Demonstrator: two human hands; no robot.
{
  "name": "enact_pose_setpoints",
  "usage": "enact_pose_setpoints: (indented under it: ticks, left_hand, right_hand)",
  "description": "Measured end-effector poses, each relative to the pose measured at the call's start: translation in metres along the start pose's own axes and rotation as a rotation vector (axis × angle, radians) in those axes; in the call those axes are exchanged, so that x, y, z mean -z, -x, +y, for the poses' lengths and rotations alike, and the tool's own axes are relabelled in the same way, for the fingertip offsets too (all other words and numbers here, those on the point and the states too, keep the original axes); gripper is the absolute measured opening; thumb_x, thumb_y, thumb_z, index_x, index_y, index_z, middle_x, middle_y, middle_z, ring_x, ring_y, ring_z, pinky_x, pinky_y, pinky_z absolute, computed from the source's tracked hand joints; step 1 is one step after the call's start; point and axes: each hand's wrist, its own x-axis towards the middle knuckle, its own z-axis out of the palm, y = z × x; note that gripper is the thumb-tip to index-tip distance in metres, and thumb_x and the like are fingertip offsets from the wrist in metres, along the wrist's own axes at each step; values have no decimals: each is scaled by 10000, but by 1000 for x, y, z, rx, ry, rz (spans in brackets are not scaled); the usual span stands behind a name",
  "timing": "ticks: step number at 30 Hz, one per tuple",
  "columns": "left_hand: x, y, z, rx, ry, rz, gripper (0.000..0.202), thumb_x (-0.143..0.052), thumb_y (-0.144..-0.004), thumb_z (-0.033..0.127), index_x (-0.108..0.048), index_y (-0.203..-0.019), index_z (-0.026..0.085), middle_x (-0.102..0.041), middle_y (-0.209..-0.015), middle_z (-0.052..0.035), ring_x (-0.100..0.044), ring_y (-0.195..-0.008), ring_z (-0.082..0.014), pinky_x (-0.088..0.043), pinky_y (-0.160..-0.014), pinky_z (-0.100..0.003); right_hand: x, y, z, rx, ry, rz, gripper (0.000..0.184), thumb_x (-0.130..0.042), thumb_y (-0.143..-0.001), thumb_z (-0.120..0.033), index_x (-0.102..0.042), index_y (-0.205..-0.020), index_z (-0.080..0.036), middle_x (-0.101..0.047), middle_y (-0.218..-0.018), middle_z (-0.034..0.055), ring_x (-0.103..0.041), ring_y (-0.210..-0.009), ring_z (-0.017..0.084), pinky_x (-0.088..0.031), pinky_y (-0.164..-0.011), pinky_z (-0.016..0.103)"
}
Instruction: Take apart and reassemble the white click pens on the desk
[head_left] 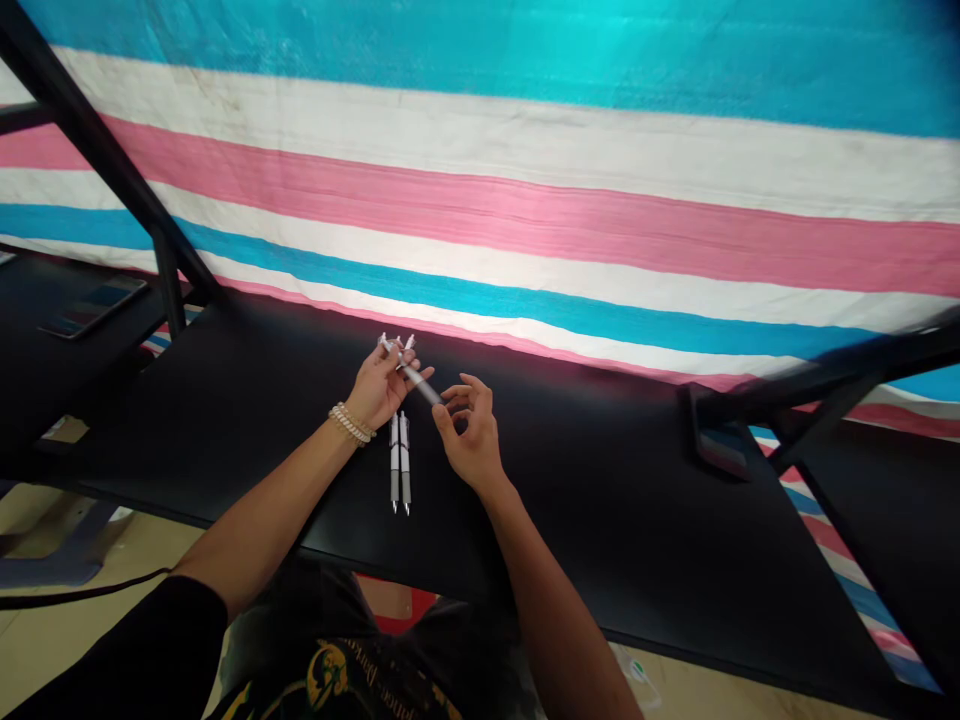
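Observation:
My left hand (pixel 381 382), with a beaded bracelet at its wrist, is closed on a white pen with a grey grip (pixel 421 384). The pen slants down to the right and is slightly blurred. Its lower end reaches the thumb of my right hand (pixel 471 432), whose fingers are apart and loosely curved; whether they touch the pen is hard to see. Two similar pens, a left one (pixel 395 462) and a right one (pixel 406 462), lie side by side below, tips toward me. White pen tops (pixel 409 343) show just beyond my left hand, which hides the rest.
All this is over a black table (pixel 600 500). A striped sheet (pixel 525 220) hangs behind its far edge. Black frame bars (pixel 112 150) rise at both sides. A dark phone-like slab (pixel 721 448) lies right; another flat dark device (pixel 94 308) lies far left.

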Motion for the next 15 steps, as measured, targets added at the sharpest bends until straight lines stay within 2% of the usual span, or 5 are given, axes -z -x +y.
enact_pose_setpoints:
  ticks: [1,3,5,8,15]
  left_hand:
    - [1,-1,5,17,65,5,253,-715,-867,383,-552,-830,194,-548,-669,42,-582,-584,-80,-563,-675,-268]
    - [6,-2,17,39,162,32,371,-596,-912,501,-488,-730,197,-384,-536,69,-389,-415,-59,-420,-450,-209]
    - [12,-3,29,36,204,92,419,-508,-932,512,-423,-660,205,-256,-477,82,-241,-356,-58,-242,-355,-203]
    - [18,-4,39,27,220,154,372,-458,-930,449,-406,-650,210,-189,-460,88,-159,-344,-65,-144,-343,-218]
    - [19,-5,40,22,226,147,387,-422,-928,514,-468,-700,205,-178,-460,95,-147,-342,-65,-121,-337,-227]
  right_hand:
    - [0,-1,0,6,-4,29,491,-623,-927,-372,-397,-1335,-218,-652,-1025,54,-641,-802,160,-525,-649,282]
    - [0,-2,0,6,13,62,419,-597,-945,-369,-430,-1297,-214,-645,-958,37,-633,-789,158,-518,-657,286]
    - [2,-3,0,2,38,65,354,-578,-959,-362,-461,-1257,-212,-640,-886,16,-622,-741,150,-508,-651,285]
    - [5,-3,-2,5,66,60,313,-574,-961,-356,-488,-1225,-211,-641,-848,6,-600,-678,140,-504,-639,284]
    - [5,-2,-4,5,111,39,273,-565,-961,-334,-513,-1196,-205,-650,-813,1,-581,-628,135,-498,-631,279]
